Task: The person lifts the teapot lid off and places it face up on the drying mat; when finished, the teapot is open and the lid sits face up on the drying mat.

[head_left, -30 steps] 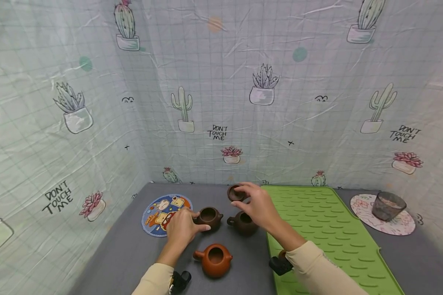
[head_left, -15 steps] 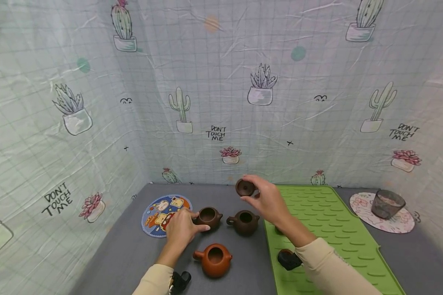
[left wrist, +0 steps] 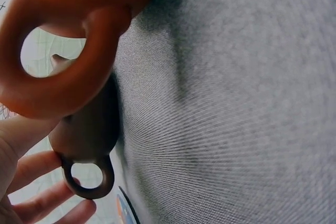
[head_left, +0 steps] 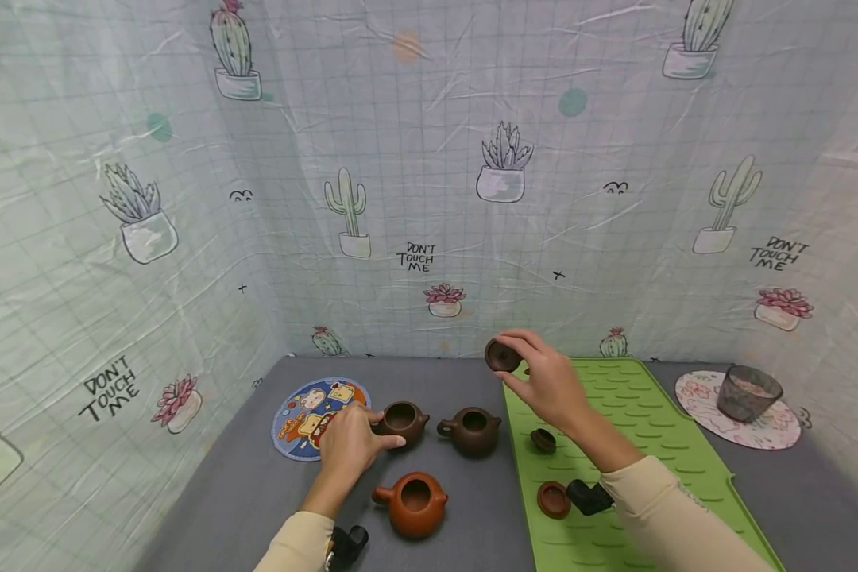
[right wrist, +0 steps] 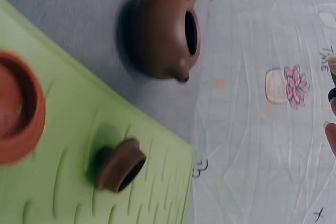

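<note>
My left hand grips the left dark brown teapot from its handle side, thumb along the near side. In the left wrist view, the fingers lie by this teapot's body and ring handle. Raised over the mat's far left corner, a dark brown teapot lid is pinched between the thumb and fingers of my right hand, its underside facing me. A second lidless brown teapot stands just right of the first. Nearer me sits an orange-brown teapot, also lidless.
On the green ridged mat lie a small brown lid, tilted, and an orange-brown lid. A cartoon-printed round mat is at left. A dark translucent cup stands on a pink-patterned mat at right.
My right hand has lifted the brown lid up and to the right, from behind the middle teapot to over the green mat's edge. The left hand stays on its teapot.
</note>
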Tool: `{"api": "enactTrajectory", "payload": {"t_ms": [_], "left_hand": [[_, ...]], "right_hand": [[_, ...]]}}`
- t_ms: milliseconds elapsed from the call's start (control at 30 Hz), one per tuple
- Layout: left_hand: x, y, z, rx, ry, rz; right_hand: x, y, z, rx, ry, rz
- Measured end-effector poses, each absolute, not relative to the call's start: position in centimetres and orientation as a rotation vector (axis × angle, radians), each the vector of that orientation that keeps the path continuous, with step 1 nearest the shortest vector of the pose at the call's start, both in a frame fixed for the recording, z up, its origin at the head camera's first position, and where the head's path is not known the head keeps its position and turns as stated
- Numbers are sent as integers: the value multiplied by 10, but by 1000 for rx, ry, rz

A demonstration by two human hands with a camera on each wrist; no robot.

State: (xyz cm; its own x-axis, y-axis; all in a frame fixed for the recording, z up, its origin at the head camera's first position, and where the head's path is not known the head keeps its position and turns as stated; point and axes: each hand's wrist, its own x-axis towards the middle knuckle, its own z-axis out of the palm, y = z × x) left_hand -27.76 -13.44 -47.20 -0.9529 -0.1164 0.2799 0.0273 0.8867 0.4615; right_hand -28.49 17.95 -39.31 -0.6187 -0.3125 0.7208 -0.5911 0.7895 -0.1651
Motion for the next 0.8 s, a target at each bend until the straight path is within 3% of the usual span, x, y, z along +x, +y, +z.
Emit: {"api": "enactTrajectory", "payload": {"t_ms": [800], "left_hand": [[-263, -129, -479, 98, -2730, -675]], "right_hand": [[-288, 229, -417, 580, -2391, 445]]}}
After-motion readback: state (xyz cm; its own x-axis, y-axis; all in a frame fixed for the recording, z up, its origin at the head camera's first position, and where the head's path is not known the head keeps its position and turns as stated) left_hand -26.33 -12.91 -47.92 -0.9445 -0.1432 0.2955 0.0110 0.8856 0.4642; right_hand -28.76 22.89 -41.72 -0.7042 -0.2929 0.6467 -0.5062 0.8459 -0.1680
